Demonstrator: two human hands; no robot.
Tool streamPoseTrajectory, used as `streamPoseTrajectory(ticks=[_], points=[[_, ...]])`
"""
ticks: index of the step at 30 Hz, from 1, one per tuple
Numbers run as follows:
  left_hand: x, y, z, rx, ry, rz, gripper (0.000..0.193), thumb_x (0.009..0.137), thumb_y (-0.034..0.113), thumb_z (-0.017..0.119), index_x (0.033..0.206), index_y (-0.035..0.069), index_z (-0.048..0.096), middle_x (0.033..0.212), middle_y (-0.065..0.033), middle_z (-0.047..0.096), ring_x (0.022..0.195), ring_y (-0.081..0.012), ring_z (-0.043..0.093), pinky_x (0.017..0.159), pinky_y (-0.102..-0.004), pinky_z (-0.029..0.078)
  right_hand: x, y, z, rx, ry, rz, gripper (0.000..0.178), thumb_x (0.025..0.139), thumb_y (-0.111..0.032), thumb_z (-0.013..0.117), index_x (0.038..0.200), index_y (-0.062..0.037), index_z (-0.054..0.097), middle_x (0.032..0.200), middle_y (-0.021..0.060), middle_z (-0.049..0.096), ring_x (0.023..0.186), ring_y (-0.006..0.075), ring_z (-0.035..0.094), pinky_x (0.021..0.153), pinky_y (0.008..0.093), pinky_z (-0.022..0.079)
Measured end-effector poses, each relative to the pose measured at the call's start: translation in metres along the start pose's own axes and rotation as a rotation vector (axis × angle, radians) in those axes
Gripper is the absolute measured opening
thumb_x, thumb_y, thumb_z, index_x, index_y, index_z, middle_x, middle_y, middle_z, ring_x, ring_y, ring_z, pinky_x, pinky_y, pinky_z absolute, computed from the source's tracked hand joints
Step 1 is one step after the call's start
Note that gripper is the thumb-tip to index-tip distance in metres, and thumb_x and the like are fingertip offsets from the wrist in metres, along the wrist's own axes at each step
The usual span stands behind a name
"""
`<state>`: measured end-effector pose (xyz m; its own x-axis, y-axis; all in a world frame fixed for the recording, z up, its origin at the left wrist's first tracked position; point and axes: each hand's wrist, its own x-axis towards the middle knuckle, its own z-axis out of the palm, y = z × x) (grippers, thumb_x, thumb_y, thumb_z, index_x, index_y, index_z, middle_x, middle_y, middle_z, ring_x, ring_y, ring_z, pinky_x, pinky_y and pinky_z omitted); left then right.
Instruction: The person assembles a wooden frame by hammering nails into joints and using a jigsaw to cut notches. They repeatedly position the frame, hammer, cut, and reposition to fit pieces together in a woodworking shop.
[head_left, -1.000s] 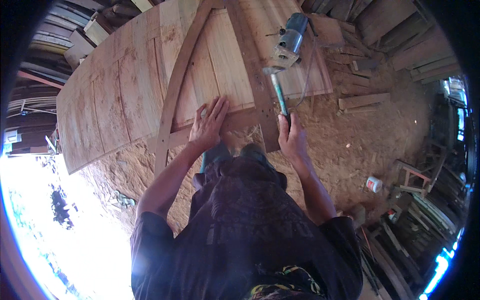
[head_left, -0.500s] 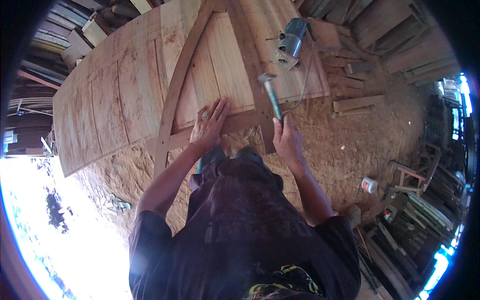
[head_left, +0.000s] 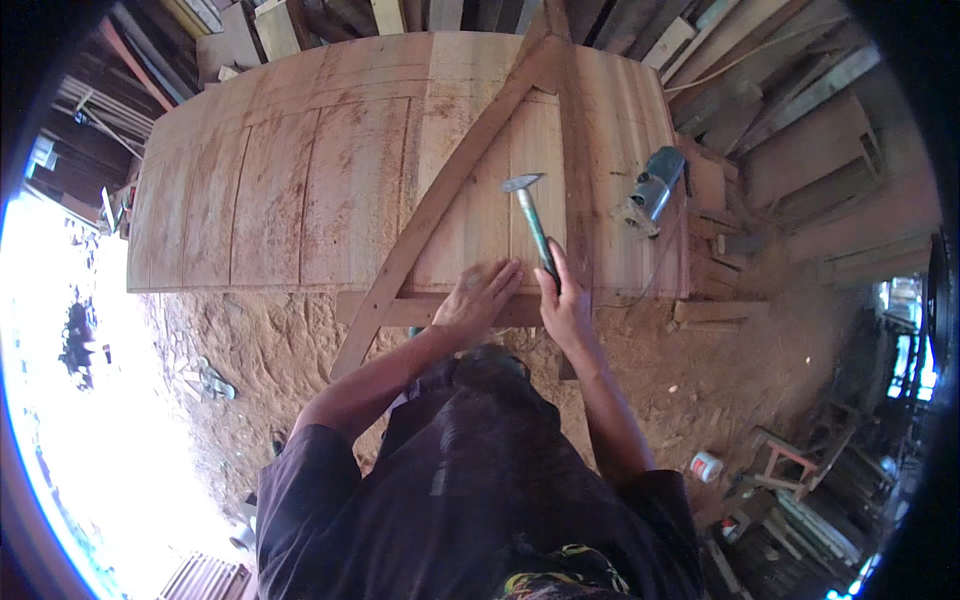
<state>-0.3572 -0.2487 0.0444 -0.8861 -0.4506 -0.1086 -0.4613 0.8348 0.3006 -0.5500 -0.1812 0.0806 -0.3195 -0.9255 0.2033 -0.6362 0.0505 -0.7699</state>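
My right hand (head_left: 567, 318) grips a hammer (head_left: 534, 225) by the dark end of its green handle. The metal head is raised over the pale boards, pointing away from me. My left hand (head_left: 476, 304) lies with fingers stretched out at the near edge of a wooden panel (head_left: 270, 210), over the crossbar of an A-shaped wooden frame (head_left: 440, 212). Whether something small sits under that palm is hidden. The frame's two legs meet at the far side of the panel, and its left leg reaches past the near edge toward me.
A blue and silver handheld power trimmer (head_left: 655, 190) lies on the panel's right side, with a cord. Timber offcuts (head_left: 715, 312) and sawdust (head_left: 290, 350) cover the ground. Stacked planks (head_left: 810, 85) stand at the back right. A white tub (head_left: 705, 466) sits at the lower right.
My view has turned, so the panel appears squarer and further left-to-right. The hammer has come nearer to my left hand, from over the frame's right leg to over the boards between the legs.
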Motion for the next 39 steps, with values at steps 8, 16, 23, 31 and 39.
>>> streamPoseTrajectory(ticks=[8,16,23,31,39], points=[[0.000,-0.006,0.011,0.009,0.071,0.039,0.078,0.090,0.022,0.067,0.162,0.008,0.040,0.172,-0.0103,0.032,0.162,-0.0252,0.025,0.128,-0.0531,0.025,0.083,-0.037,0.049,-0.144,0.038,-0.156,0.061,0.106,-0.012,0.062,0.163,-0.0245,0.045,0.089,0.0208,0.069,0.080,0.0389,0.071,0.074,0.0514,0.058],[-0.005,-0.002,0.012,0.029,0.124,0.056,0.074,0.092,0.027,0.066,0.159,0.007,0.044,0.169,-0.0110,0.036,0.160,-0.0256,0.028,0.125,-0.0532,0.028,0.086,-0.015,0.060,-0.266,-0.055,-0.076,0.065,0.103,-0.008,0.065,0.163,-0.0257,0.046,0.085,0.0202,0.068,0.076,0.0388,0.071,0.068,0.0488,0.058],[-0.001,-0.007,0.011,-0.009,-0.019,0.073,0.066,0.096,0.024,0.060,0.159,0.008,0.044,0.163,-0.0111,0.043,0.157,-0.0282,0.033,0.128,-0.0559,0.022,0.084,-0.010,0.079,-0.274,-0.033,-0.062,0.066,0.103,-0.013,0.065,0.164,-0.0235,0.043,0.095,0.0180,0.074,0.077,0.0331,0.073,0.068,0.0448,0.059],[0.010,-0.011,0.073,-0.230,0.221,0.073,0.075,0.103,0.037,0.045,0.167,0.002,0.028,0.177,-0.0180,0.023,0.163,-0.0370,0.024,0.132,-0.0556,0.019,0.095,-0.063,0.173,0.971,-0.614,0.652,0.087,0.105,-0.011,0.062,0.174,-0.0245,0.011,0.090,0.0014,0.059,0.062,0.0080,0.053,0.053,0.0255,0.047],[0.011,-0.015,0.078,-0.020,0.175,0.056,0.079,0.097,0.037,0.049,0.168,0.009,0.029,0.179,-0.0128,0.018,0.166,-0.0282,0.014,0.129,-0.0621,0.015,0.109,-0.077,0.108,0.212,-0.146,0.087,0.046,0.106,-0.032,0.068,0.142,-0.0031,0.061,0.114,0.0140,0.076,0.097,0.0245,0.075,0.082,0.0390,0.061]])
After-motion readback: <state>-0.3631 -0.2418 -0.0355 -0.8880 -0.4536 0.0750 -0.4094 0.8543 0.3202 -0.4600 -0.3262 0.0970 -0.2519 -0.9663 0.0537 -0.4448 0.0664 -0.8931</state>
